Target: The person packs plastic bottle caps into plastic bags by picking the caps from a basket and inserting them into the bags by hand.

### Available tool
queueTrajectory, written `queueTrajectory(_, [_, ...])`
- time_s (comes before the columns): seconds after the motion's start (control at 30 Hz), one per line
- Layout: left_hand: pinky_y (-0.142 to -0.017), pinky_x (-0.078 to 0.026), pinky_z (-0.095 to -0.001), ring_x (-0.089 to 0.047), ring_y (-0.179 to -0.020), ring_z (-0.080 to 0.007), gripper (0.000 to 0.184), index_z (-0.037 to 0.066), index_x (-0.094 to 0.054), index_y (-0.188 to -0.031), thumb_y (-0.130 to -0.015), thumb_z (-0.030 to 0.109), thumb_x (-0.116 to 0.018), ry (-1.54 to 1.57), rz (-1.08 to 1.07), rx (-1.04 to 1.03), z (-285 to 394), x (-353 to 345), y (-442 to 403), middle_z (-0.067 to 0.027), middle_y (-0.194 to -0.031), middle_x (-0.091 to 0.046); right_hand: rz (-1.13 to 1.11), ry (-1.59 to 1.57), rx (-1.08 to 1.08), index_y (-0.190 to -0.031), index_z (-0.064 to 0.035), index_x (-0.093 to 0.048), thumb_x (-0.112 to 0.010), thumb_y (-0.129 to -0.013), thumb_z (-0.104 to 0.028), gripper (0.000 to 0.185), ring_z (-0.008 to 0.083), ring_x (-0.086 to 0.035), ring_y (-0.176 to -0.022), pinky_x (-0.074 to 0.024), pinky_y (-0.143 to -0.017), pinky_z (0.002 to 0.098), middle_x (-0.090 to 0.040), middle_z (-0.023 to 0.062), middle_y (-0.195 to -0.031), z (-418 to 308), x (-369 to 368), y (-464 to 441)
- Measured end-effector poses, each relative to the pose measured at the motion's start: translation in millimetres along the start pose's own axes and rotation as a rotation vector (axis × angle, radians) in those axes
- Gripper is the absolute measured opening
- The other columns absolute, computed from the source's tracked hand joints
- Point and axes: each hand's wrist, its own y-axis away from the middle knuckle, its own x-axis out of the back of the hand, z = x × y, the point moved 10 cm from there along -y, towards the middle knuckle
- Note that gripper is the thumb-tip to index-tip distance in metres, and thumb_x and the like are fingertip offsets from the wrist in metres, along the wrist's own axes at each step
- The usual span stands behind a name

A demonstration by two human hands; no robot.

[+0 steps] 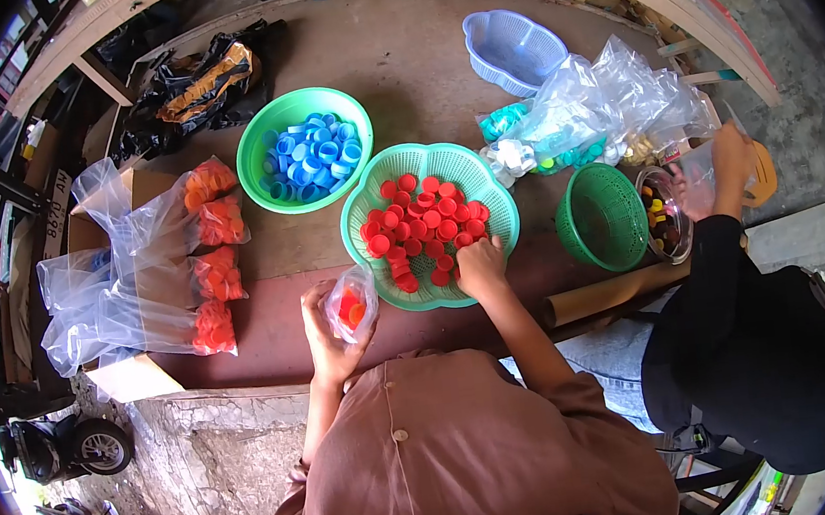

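My left hand (329,345) is closed around a clear plastic bag (363,288) with a few red and orange bottle caps (351,309) inside. Just right of it sits a mint-green openwork basket (354,195) holding many loose red bottle caps (419,222). Over this basket's near right rim reaches my right hand (482,268), its fingers curled down among the caps. Whatever those fingertips grip is hidden. Behind and left of the basket, a green bowl (253,174) contains blue bottle caps (314,157).
Filled bags of orange-red caps (218,273) lie by a cardboard box (134,377) at left. To the right stand a dark green basket (608,247), a cardboard tube (617,293) and several clear bags (607,101). A co-worker in black (754,352) reaches in nearby. A blue basket (511,46) sits behind.
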Motion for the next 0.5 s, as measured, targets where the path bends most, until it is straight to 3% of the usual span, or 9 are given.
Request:
queueTrajectory(0.07, [-0.082, -0.043, -0.0374, -0.049, -0.097, -0.0282, 0.071, 0.002, -0.035, -0.114, -0.057, 0.01, -0.076, -0.005, 0.005, 0.002, 0.6, 1.6, 1.1, -0.0153, -0.107, -0.044, 0.04, -0.026, -0.017, -0.082, -0.0086, -0.062, -0.067, -0.063, -0.019, 0.022, 0.025, -0.058, -0.082, -0.0364, -0.078, 0.0378, -0.063, 0.0083, -0.076, -1.4, 7.0, 5.3])
queueTrajectory(0.13, [-0.082, -0.043, -0.0367, -0.049, -0.097, -0.0283, 0.07, 0.002, -0.035, -0.114, -0.058, 0.01, -0.076, 0.03, 0.015, 0.002, 2.7, 2.4, 0.1, -0.0152, -0.106, -0.044, 0.326, -0.328, -0.01, -0.084, -0.008, -0.06, -0.068, -0.063, -0.021, 0.026, 0.0253, -0.058, -0.08, -0.0362, -0.08, 0.0398, -0.063, 0.0084, -0.075, -2.8, 62.4, 24.3])
queueTrajectory(0.17, [-0.082, -0.043, -0.0367, -0.049, -0.097, -0.0283, 0.07, 0.002, -0.035, -0.114, -0.058, 0.01, -0.076, 0.028, 0.014, 0.003, 1.7, 2.3, 0.1, -0.0152, -0.106, -0.044, 0.467, -0.56, 0.111, -0.089, -0.0072, -0.057, -0.07, -0.067, -0.023, 0.03, 0.0229, -0.06, -0.079, -0.0399, -0.079, 0.0393, -0.063, 0.0088, -0.077, -13.7, 89.0, 33.6])
queueTrajectory(0.2, [-0.082, -0.044, -0.0367, -0.05, -0.097, -0.0281, 0.07, 0.002, -0.035, -0.114, -0.058, 0.01, -0.076, 0.018, 0.012, 0.004, 0.0, 1.5, 0.3, -0.0152, -0.106, -0.044, 0.63, -0.855, 0.315, -0.083, -0.0054, -0.056, -0.07, -0.068, -0.019, 0.025, 0.022, -0.061, -0.074, -0.0439, -0.071, 0.0347, -0.063, 0.0077, -0.078, -27.5, 117.5, 44.5])
queueTrajectory(0.23, [-0.082, -0.044, -0.0366, -0.05, -0.097, -0.028, 0.07, 0.002, -0.035, -0.114, -0.058, 0.01, -0.076, 0.008, 0.007, 0.005, -0.8, 0.9, 0.3, -0.0152, -0.106, -0.045, 0.641, -0.974, 0.44, -0.079, -0.0052, -0.055, -0.07, -0.068, -0.014, 0.02, 0.0206, -0.061, -0.069, -0.0447, -0.061, 0.0307, -0.064, 0.0065, -0.079, -44.8, 134.7, 52.5])
queueTrajectory(0.3, [-0.081, -0.044, -0.0367, -0.05, -0.096, -0.0279, 0.07, 0.002, -0.035, -0.114, -0.058, 0.011, -0.076, 0.014, -0.005, 0.005, 3.1, -0.1, -1.6, -0.0153, -0.105, -0.045, 0.585, -1.061, 0.618, -0.075, -0.0067, -0.056, -0.069, -0.069, -0.015, 0.016, 0.0198, -0.06, -0.076, -0.0435, -0.068, 0.0312, -0.063, 0.0035, -0.082, -81.8, 153.3, 70.1])
queueTrajectory(0.37, [-0.081, -0.044, -0.0368, -0.05, -0.096, -0.0278, 0.069, 0.002, -0.035, -0.114, -0.059, 0.012, -0.076, 0.021, -0.016, 0.007, 3.1, -0.6, -0.8, -0.0155, -0.105, -0.045, 0.532, -0.747, 0.61, -0.073, -0.007, -0.057, -0.069, -0.07, -0.02, 0.018, 0.0205, -0.057, -0.086, -0.0404, -0.076, 0.0338, -0.062, 0.0033, -0.088, -111.3, 149.6, 80.8])
queueTrajectory(0.47, [-0.081, -0.043, -0.0369, -0.05, -0.095, -0.0276, 0.068, 0.001, -0.036, -0.113, -0.059, 0.012, -0.076, 0.071, -0.003, -0.006, 1.0, 3.1, 0.8, -0.0158, -0.105, -0.045, 0.646, -0.907, 0.765, -0.073, -0.0076, -0.059, -0.068, -0.071, -0.024, 0.019, 0.022, -0.054, -0.09, -0.037, -0.081, 0.036, -0.061, 0.0045, -0.09, -109.6, 152.6, 89.4])
queueTrajectory(0.5, [-0.081, -0.043, -0.0369, -0.05, -0.095, -0.0276, 0.068, 0.001, -0.036, -0.113, -0.059, 0.012, -0.076, 0.073, -0.002, -0.007, 1.5, 2.5, -0.2, -0.0158, -0.105, -0.045, 0.69, -0.938, 0.707, -0.075, -0.0073, -0.06, -0.068, -0.071, -0.023, 0.018, 0.025, -0.055, -0.086, -0.0395, -0.078, 0.0353, -0.06, 0.0081, -0.089, -95.1, 156.9, 85.3])
